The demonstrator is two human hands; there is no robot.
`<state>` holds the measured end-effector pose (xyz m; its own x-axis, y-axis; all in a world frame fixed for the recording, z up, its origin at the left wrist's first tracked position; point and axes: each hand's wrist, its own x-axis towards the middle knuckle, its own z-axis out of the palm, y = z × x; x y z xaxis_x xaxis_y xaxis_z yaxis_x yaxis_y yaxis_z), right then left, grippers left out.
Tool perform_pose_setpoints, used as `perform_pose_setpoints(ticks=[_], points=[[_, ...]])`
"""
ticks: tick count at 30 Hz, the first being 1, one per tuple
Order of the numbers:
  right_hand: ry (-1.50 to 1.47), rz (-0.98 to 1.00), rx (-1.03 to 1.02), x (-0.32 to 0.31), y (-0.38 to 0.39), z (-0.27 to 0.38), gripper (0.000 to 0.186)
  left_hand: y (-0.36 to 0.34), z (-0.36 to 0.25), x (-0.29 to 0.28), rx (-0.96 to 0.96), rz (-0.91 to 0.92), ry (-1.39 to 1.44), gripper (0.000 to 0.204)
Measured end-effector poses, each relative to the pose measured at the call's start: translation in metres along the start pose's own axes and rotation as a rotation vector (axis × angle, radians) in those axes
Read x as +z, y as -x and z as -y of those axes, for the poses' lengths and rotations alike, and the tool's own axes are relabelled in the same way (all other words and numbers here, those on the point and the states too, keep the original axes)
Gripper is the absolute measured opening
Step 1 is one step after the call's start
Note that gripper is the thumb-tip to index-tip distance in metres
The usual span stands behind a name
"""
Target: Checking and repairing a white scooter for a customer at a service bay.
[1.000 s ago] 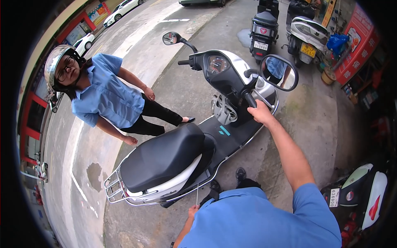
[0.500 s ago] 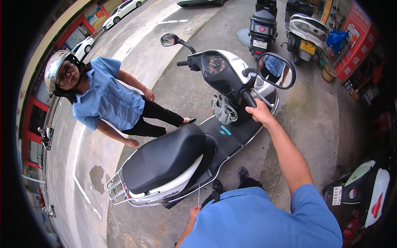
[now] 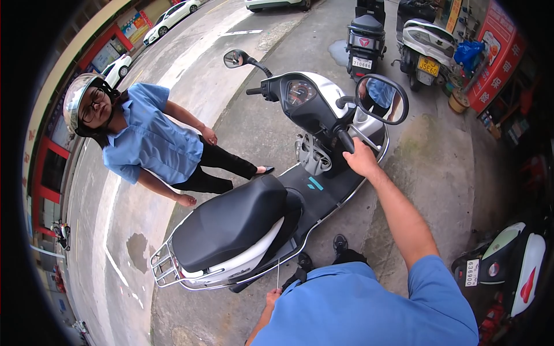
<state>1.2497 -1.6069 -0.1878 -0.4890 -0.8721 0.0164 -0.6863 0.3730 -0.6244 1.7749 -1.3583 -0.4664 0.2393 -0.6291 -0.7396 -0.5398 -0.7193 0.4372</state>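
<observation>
A white and black scooter (image 3: 231,222) stands in front of me, its black seat towards the left and its handlebar towards the far right. My right hand (image 3: 365,160) is closed around the black handlebar grip (image 3: 346,138) on the near side. Low beside my body, my left hand (image 3: 272,297) is closed on a thin pale rod (image 3: 278,274), which points up towards the scooter's lower side rail. The rod's kind is not clear, and my sleeve and body partly hide that hand. Grey straps or a bag (image 3: 313,155) hang behind the front panel, above the footboard.
A person (image 3: 153,135) in a helmet and blue shirt stands across the scooter, arms lowered. Parked scooters (image 3: 366,43) stand ahead, and another scooter (image 3: 505,265) is at right. A red sign (image 3: 496,57) and shop goods line the right side. Cars (image 3: 171,20) are along the road.
My right hand has shifted slightly on the grip, its fingers less extended over it. My view has moved a little. The rod and the person stay nearly the same.
</observation>
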Motion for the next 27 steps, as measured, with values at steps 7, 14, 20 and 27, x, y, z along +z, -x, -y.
perform_pose_setpoints(ticks=[7,14,20,27], points=[[-0.594,0.295,0.234,-0.013,-0.003,0.001,0.03,0.002,0.001,-0.001,0.014,-0.021,-0.041,0.034],[-1.039,0.45,0.3,-0.007,-0.008,-0.01,0.015,-0.003,0.0,-0.001,0.034,0.046,-0.06,0.034],[-0.144,0.075,0.083,0.007,-0.007,-0.007,0.028,0.003,-0.008,-0.002,0.023,0.022,-0.06,0.032],[-0.235,0.197,0.204,-0.016,-0.005,0.012,0.033,0.003,-0.012,-0.003,0.008,0.012,-0.048,0.031]])
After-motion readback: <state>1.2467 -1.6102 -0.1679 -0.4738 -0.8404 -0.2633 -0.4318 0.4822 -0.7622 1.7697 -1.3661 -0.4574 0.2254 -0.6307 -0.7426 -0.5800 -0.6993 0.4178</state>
